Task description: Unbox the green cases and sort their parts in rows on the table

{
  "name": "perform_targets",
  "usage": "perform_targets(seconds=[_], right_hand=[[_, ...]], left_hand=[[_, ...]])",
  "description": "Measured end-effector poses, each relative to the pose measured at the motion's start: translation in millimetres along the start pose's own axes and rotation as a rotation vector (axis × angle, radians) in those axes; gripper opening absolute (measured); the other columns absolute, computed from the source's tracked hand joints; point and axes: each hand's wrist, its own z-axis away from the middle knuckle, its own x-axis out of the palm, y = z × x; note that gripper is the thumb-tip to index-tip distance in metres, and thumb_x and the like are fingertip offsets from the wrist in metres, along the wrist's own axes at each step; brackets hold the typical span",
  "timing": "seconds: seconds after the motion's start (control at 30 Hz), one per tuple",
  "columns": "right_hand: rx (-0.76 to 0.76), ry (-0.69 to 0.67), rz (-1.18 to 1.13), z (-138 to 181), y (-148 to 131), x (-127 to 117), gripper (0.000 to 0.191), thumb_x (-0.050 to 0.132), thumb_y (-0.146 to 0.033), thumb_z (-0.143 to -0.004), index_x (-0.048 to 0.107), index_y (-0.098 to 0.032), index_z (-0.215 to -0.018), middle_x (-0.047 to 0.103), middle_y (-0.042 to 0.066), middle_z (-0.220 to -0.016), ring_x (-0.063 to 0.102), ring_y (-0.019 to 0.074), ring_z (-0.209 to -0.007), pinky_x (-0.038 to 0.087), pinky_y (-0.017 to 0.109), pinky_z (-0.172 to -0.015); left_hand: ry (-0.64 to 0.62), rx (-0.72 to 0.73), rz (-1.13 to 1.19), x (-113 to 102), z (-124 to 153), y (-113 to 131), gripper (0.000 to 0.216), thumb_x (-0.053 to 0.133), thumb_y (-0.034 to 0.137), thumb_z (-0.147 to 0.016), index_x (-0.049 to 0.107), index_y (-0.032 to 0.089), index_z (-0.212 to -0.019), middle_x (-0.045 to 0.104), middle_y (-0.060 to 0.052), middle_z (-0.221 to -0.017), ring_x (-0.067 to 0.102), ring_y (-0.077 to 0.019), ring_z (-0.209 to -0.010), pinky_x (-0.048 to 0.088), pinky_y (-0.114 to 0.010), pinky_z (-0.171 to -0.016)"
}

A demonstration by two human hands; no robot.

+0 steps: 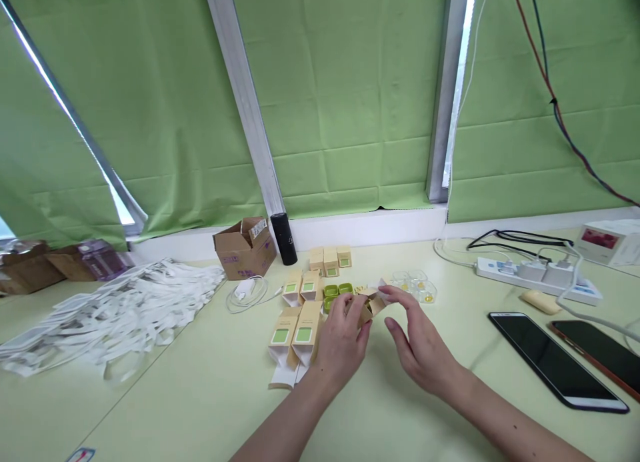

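Note:
My left hand is closed around a small kraft cardboard box whose end flaps stand up. My right hand is at the box's right side, thumb and fingers apart, with the fingertips close to a flap; whether they touch it I cannot tell. Just left of the held box are small green containers, partly hidden by my left hand. Beyond my right hand sit clear plastic cups with yellow bits inside. Several kraft boxes with green labels, such as the front box, stand left of my left hand.
Farther back are smaller boxes, a black cylinder and an open carton. White straps spread over the left side. On the right lie a phone, a second phone and a power strip with cables.

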Motion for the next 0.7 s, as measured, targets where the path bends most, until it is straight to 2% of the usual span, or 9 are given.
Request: perform_targets(seconds=[0.13, 0.23, 0.33, 0.47, 0.6, 0.7], right_hand=[[0.073, 0.012, 0.003, -4, 9, -4, 0.040, 0.043, -0.019, -0.105, 0.040, -0.028, -0.144, 0.059, 0.013, -0.140, 0.054, 0.0294, -0.139, 0.052, 0.058, -0.111], [0.069, -0.007, 0.014, -6, 12, -2, 0.036, 0.041, -0.018, -0.105, 0.044, -0.028, -0.140, 0.061, 0.012, -0.136, 0.057, 0.0286, -0.134, 0.052, 0.056, -0.110], [0.049, -0.036, 0.006, -6, 13, 1, 0.036, 0.037, -0.014, -0.105, 0.046, -0.027, -0.137, 0.063, 0.011, -0.134, 0.058, 0.0268, -0.130, 0.052, 0.053, -0.109], [0.088, -0.024, -0.018, -6, 15, 2, 0.031, 0.036, -0.014, -0.105, 0.049, -0.026, -0.130, 0.066, 0.010, -0.121, 0.065, 0.0245, -0.113, 0.057, 0.044, -0.095], [0.119, 0.051, -0.015, -6, 17, 0, 0.021, 0.039, -0.015, -0.104, 0.050, -0.025, -0.119, 0.068, 0.007, -0.102, 0.068, 0.0215, -0.092, 0.057, 0.035, -0.080], [0.135, 0.056, -0.011, -5, 17, -1, 0.019, 0.043, -0.015, -0.103, 0.051, -0.025, -0.117, 0.067, 0.003, -0.089, 0.066, 0.0194, -0.079, 0.054, 0.032, -0.072]], left_hand=[[-0.009, -0.046, 0.054, 1, 0, 1, 0.062, 0.061, 0.013, -0.094, 0.041, 0.030, -0.151, 0.056, -0.012, -0.130, 0.063, -0.0271, -0.117, 0.063, -0.045, -0.091], [-0.008, -0.057, 0.098, 2, 1, 1, 0.066, 0.060, 0.014, -0.096, 0.036, 0.032, -0.155, 0.055, -0.012, -0.132, 0.062, -0.0271, -0.120, 0.062, -0.045, -0.094], [-0.022, -0.064, 0.118, 3, 3, 1, 0.070, 0.059, 0.016, -0.097, 0.031, 0.031, -0.159, 0.054, -0.013, -0.129, 0.063, -0.0274, -0.117, 0.063, -0.044, -0.090], [-0.083, -0.098, 0.110, 5, 6, 1, 0.076, 0.057, 0.017, -0.098, 0.022, 0.031, -0.163, 0.052, -0.011, -0.124, 0.063, -0.0252, -0.107, 0.062, -0.042, -0.085], [-0.115, -0.142, 0.116, 6, 7, 0, 0.080, 0.058, 0.015, -0.096, 0.017, 0.032, -0.164, 0.050, -0.010, -0.125, 0.060, -0.0249, -0.111, 0.059, -0.043, -0.091], [-0.104, -0.146, 0.125, 7, 7, 0, 0.080, 0.056, 0.013, -0.097, 0.016, 0.032, -0.164, 0.049, -0.011, -0.126, 0.059, -0.0256, -0.115, 0.058, -0.044, -0.094]])
